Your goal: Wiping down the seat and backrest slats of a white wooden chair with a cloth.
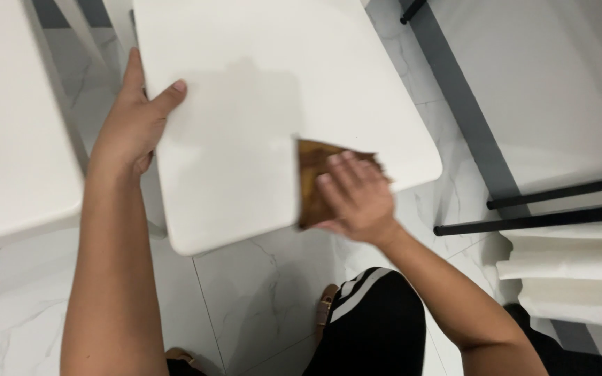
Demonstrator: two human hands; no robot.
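My right hand (355, 198) lies flat, palm down, on a brown cloth (313, 182), fingers spread and pointing up and to the left across it. The hand is not clenched; it presses the cloth rather than gripping it. The hand and the cloth's edge are blurred. The cloth sits under my palm and fingers and shows mostly to the left of and above my fingers, on the near right part of a white tabletop (259, 90), close to its rounded corner. The cloth's lower end reaches the tabletop's near edge.

My left hand (134, 122) grips the left edge of the same tabletop. The thumb lies on top of the white surface, pointing right, and the fingers wrap around the edge, mostly out of sight below it. The two hands are well apart, with bare white surface between them.

The tabletop looks tilted in the view, its corners rounded. To the left is another white surface (15, 118). Below is a white marbled floor (259, 299). My knee in black trousers (371, 327) with white stripes shows at the bottom, and a brown sandal (326, 306) beside it. At right, black bars (559, 202) cross above stacked white slabs (573, 268).
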